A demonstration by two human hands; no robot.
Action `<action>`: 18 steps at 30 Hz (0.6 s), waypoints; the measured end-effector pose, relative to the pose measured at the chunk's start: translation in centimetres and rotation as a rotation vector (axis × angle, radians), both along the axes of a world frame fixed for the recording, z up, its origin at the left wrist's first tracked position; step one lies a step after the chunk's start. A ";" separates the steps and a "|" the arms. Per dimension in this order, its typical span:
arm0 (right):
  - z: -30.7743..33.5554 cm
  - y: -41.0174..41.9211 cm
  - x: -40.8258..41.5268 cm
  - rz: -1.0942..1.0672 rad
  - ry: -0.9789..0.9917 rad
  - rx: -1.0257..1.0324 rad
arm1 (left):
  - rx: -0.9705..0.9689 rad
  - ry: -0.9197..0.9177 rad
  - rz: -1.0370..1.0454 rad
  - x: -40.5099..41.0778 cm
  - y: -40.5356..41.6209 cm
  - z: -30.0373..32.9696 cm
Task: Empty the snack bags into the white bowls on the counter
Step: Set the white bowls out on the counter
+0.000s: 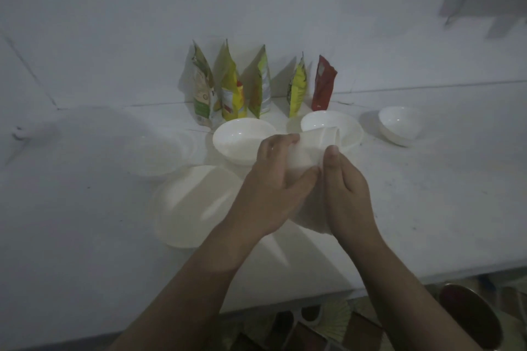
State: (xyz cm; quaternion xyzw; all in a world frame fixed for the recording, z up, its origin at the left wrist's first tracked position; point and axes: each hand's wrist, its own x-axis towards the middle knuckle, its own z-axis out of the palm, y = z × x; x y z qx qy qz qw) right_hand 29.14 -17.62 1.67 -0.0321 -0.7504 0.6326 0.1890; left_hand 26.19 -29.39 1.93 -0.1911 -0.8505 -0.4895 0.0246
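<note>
Both hands, left [273, 179] and right [346, 188], grip a tilted white bowl [308, 148] above the counter [85, 222]

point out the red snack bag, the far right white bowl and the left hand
red snack bag [323, 84], head view, middle of its front face
far right white bowl [399, 125], head view, inner wall
left hand [273, 179], head view, back of the hand

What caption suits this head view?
Both hands hold a white bowl before five upright snack bags on the white counter.
</note>
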 end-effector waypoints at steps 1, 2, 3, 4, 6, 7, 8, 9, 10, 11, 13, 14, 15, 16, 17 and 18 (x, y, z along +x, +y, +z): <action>-0.2 1.0 0.0 -0.003 -0.017 -0.003 | -0.008 -0.023 -0.018 0.0 1.0 0.1; -0.3 2.0 0.0 -0.004 -0.033 -0.002 | -0.011 -0.049 -0.028 -0.1 1.9 0.3; -0.4 3.1 -0.1 -0.001 -0.049 -0.003 | -0.012 -0.072 -0.035 -0.1 2.9 0.5; -0.5 4.3 -0.2 0.009 -0.068 -0.004 | -0.016 -0.089 -0.036 -0.1 3.9 0.7; -0.4 6.5 -0.2 0.050 -0.108 0.009 | -0.043 -0.082 -0.010 -0.1 5.8 1.1; -0.3 7.6 -0.2 0.076 -0.120 0.014 | -0.064 -0.060 0.009 -0.1 6.7 1.4; -0.3 8.6 -0.2 0.094 -0.125 0.012 | -0.085 -0.033 0.027 -0.1 7.7 1.6; -0.2 9.5 -0.1 0.103 -0.123 0.005 | -0.099 -0.002 0.045 0.0 8.7 1.8; -0.2 10.5 -0.1 0.100 -0.115 -0.008 | -0.110 0.030 0.064 0.1 9.8 2.0; -0.1 11.4 -0.1 0.091 -0.107 -0.025 | -0.124 0.070 0.086 0.3 10.8 2.1; -0.1 13.0 -0.2 0.071 -0.099 -0.073 | -0.171 0.157 0.138 0.7 12.9 2.1; 0.0 13.7 -0.2 0.065 -0.098 -0.095 | -0.198 0.188 0.165 0.8 13.7 2.0; 0.1 14.3 -0.2 0.061 -0.101 -0.106 | -0.220 0.205 0.188 0.9 14.6 1.9; 0.1 14.9 -0.2 0.056 -0.105 -0.105 | -0.233 0.207 0.212 0.9 15.5 1.7; 0.1 15.5 -0.1 0.044 -0.106 -0.097 | -0.237 0.193 0.238 0.9 16.1 1.6; 0.1 16.2 0.0 0.026 -0.105 -0.083 | -0.227 0.174 0.265 0.7 16.5 1.3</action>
